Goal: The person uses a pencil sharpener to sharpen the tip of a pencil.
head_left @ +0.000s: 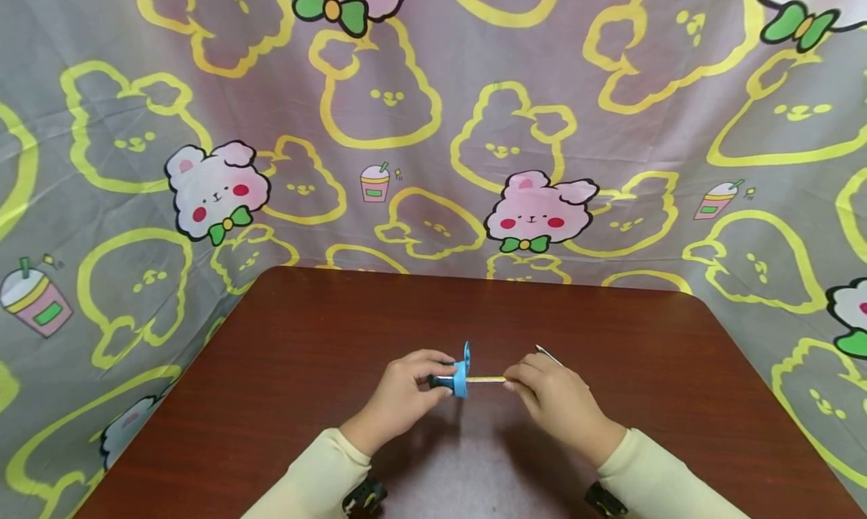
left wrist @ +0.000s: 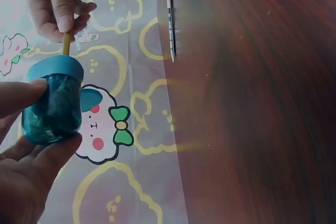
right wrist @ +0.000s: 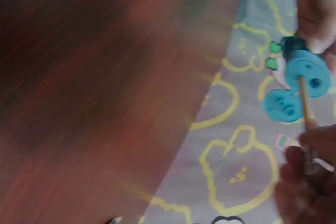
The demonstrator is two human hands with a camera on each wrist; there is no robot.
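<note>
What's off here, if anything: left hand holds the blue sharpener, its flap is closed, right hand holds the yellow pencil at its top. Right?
One error: the flap is open, out to the side of the sharpener, as the right wrist view shows. The rest stands: the left hand holds the sharpener, the right hand the yellow pencil at its top.
</note>
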